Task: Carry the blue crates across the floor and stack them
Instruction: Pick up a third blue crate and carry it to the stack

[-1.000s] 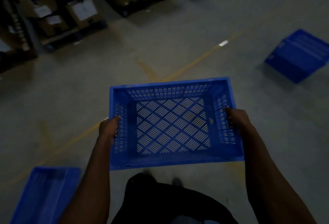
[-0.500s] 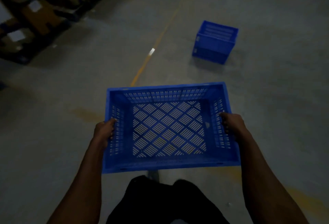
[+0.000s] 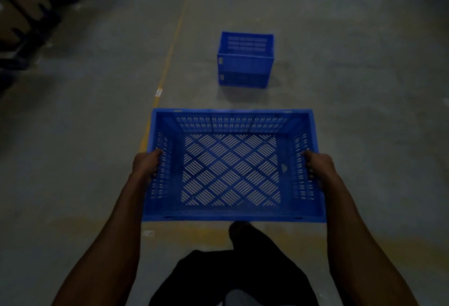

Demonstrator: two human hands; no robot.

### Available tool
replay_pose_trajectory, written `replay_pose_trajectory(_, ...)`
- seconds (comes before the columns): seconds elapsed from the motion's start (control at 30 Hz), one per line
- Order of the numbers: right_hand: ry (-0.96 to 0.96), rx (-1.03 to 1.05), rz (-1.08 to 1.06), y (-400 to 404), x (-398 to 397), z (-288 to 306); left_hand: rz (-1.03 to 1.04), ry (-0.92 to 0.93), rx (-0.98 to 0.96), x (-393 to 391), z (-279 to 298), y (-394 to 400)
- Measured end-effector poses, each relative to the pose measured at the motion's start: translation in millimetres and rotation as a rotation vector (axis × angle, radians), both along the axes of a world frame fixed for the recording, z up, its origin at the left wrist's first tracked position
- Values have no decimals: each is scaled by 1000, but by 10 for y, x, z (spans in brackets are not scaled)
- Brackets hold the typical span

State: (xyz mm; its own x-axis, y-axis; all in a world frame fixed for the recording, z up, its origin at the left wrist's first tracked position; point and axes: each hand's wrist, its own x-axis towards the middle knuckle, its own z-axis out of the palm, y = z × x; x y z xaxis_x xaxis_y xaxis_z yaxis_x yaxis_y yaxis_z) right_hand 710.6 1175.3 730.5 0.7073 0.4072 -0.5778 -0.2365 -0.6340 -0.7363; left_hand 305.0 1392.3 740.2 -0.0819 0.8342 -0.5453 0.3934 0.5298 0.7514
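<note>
Two hands carry one empty blue crate [image 3: 232, 167] level at waist height, open side up. The left hand [image 3: 147, 163] is clenched over the rim of the crate's left end wall, and the right hand [image 3: 318, 166] is clenched over the right end wall, the two grips roughly opposite each other. Directly ahead on the concrete floor [image 3: 352, 67] stands a stack of blue crates [image 3: 245, 59], apparently two high and square to the carried crate, just right of a yellow floor line [image 3: 170, 50]. Dim cartons on racking [image 3: 21, 7] sit well apart at far left. The step in hand is judged to be the approach. To finish it well, the carrier should keep the crate level, stop close to the stack, line up all four corners above the top rim, and lower evenly so the base seats fully before either grip opens. A skewed set-down could leave the stack unstable.
</note>
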Motion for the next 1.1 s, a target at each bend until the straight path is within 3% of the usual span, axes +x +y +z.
replay_pose_trajectory(0.4,-26,20,-35,1668,1916,177,-56,-26,13,1906,196,1885)
replay_pose_trajectory(0.67,-26,48,-45,3014,2784,86,-59,-90,-15,2743,29,3237)
replay_pose_trajectory(1.1,-5,48,-86,5146,4081,73,-85,-35,23,4264,90,5595)
